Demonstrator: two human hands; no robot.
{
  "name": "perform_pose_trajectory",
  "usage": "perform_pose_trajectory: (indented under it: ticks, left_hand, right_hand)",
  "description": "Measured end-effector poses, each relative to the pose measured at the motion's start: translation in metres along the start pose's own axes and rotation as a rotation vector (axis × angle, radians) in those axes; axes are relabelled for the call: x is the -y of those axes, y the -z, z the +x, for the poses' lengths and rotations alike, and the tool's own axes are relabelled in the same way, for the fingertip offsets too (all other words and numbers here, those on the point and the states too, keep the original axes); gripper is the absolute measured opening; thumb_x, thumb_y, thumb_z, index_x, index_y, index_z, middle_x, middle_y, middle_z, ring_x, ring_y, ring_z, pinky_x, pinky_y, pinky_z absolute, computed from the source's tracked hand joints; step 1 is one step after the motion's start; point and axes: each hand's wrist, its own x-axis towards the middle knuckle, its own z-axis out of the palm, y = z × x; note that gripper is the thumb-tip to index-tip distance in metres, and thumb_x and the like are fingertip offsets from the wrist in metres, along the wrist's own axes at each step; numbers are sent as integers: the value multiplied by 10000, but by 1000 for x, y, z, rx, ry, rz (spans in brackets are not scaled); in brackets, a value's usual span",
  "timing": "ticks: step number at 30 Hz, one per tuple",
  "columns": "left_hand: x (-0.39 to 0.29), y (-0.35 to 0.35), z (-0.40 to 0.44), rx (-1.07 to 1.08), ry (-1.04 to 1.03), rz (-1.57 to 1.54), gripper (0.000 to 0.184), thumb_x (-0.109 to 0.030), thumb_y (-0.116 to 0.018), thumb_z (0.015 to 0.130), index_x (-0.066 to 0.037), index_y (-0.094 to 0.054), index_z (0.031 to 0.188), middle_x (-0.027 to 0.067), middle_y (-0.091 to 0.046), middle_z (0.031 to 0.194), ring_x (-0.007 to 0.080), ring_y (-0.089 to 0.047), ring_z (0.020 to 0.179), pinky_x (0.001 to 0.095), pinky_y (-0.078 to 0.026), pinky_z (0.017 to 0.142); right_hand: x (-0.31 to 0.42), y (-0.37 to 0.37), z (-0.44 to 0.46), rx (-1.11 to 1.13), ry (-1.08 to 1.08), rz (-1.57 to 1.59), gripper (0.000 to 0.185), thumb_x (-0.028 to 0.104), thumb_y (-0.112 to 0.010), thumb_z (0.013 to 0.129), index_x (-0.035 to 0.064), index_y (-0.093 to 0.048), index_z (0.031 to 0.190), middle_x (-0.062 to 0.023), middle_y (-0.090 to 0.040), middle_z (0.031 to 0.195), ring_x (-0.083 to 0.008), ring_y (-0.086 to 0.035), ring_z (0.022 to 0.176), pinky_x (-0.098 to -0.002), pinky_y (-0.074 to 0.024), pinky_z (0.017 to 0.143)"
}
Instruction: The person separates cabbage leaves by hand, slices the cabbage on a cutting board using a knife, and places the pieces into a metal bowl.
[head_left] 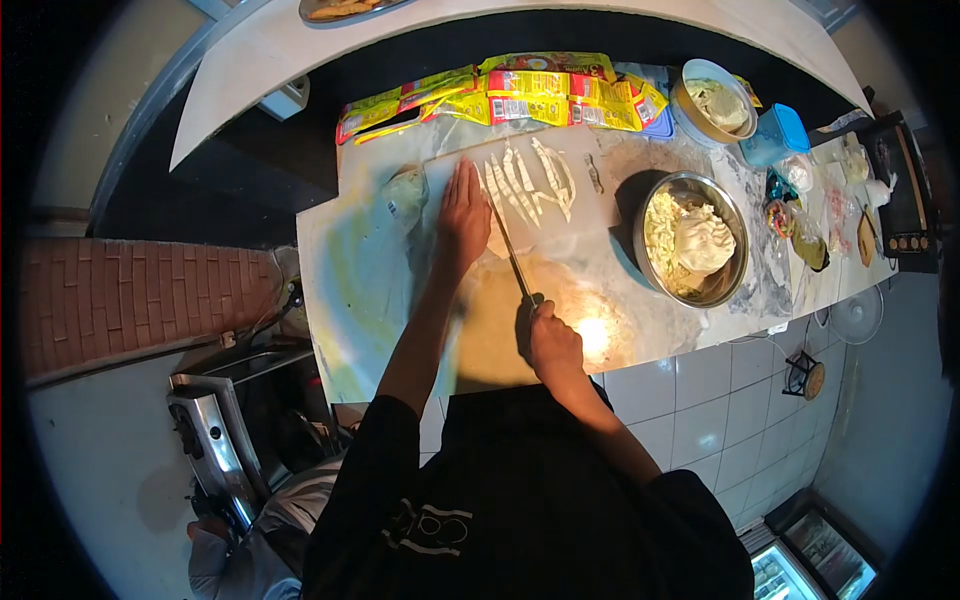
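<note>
My left hand (465, 215) lies flat with its fingers stretched out on a translucent cutting board (575, 222), partly covering a pale, thin piece of food. In my right hand (556, 345) is the handle of a long knife (516, 258). The blade runs up along the side of my left fingers, its tip close to them. Several pale strips (520, 185), which look like cut cabbage, lie on the board to the right of the blade. A steel bowl (741, 255) farther right holds chopped pale pieces (661, 235) and a wrinkled, whitish head, probably cabbage (704, 240).
Yellow packets (530, 88) line the back of the marble counter (335, 300). A crumpled plastic bag (405, 195) lies left of the board. At the back right stand another bowl (684, 112) and a blue-lidded container (775, 137). Another person's sleeve (245, 565) shows at lower left.
</note>
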Motion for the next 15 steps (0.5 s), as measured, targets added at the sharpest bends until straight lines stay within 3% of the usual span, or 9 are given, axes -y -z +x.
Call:
perform_pose_trajectory:
  ticks: [9,15]
  left_hand:
    - [-1,2,-1,-10,11,-26,571,-52,-540,873,155,-351,1370,321,-350,1449,434,-416,1305,432,-343,1111]
    - [-2,4,1,35,85,2,581,-86,-535,890,131,-339,1391,291,-347,1459,422,-398,1320,424,-337,1113]
  right_hand:
    - [15,5,57,-120,90,29,137,123,-521,924,3,-471,967,-175,-684,717,-315,-707,673,-394,-573,583]
    - [-9,5,17,-49,71,131,241,217,-504,949,-17,-462,986,-226,-669,721,-379,-689,687,-466,-553,612]
